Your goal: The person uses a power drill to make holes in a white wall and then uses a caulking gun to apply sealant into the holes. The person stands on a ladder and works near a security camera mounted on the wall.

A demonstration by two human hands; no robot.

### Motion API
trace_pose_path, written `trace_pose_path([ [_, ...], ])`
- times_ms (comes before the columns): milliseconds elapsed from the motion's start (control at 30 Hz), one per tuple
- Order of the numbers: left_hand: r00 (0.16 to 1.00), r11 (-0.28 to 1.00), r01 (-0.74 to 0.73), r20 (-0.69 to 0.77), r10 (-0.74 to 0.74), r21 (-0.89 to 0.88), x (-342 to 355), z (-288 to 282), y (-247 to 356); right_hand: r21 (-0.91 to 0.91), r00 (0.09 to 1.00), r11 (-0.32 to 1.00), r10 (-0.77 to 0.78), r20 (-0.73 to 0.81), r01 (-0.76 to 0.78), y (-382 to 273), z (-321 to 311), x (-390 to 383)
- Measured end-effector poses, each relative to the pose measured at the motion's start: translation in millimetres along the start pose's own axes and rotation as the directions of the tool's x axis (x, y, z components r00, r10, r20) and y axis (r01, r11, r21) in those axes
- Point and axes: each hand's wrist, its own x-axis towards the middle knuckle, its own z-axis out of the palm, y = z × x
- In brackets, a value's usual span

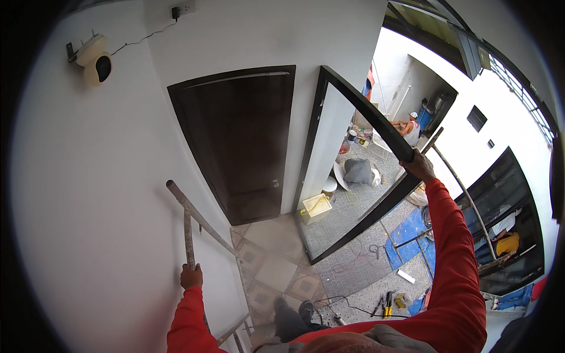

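Observation:
My right hand (419, 166) is closed around the upper right corner of a large dark frame (369, 112). The frame surrounds an opening, through which a courtyard floor shows. Low on the left, my left hand (191, 275) is wrapped around a worn metal scaffold tube (189, 238) beside the white wall. A thicker tube (203, 215) slants across the top of it. Both arms are in red sleeves and stretched apart. My shoes (306, 310) show far below at the bottom centre.
A brown door (244, 147) stands left of the frame. A white camera (96, 62) hangs on the wall. More scaffold tubing (462, 185) rises at right, near a dark window (500, 229). Yellow-handled tools (388, 304), a cable and a blue sheet (406, 238) lie below. Another person (412, 128) sits outside.

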Motion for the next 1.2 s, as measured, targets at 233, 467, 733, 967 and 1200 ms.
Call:
trace_pose_path([
  [233,1.0,1.0,-0.007,-0.011,0.007,-0.022,1,4,-4,-0.029,1.0,1.0,0.003,0.012,-0.003,-1,-2,-1],
  [467,1.0,1.0,0.005,0.006,-0.005,-0.019,4,8,-6,-0.04,1.0,0.999,0.02,0.016,-0.019,-5,-4,-2],
  [733,1.0,1.0,0.018,0.008,-0.017,-0.008,5,9,-4,-0.016,1.0,1.0,0.015,0.023,-0.015,-6,-6,-5],
  [967,1.0,1.0,-0.025,0.002,0.025,0.003,5,11,-6,-0.016,0.999,0.999,0.031,0.043,-0.031,-5,-8,-4],
  [1200,1.0,1.0,0.007,-0.008,-0.007,-0.008,4,10,-5,-0.018,0.998,0.999,0.039,0.054,-0.038,-7,-10,-4],
])
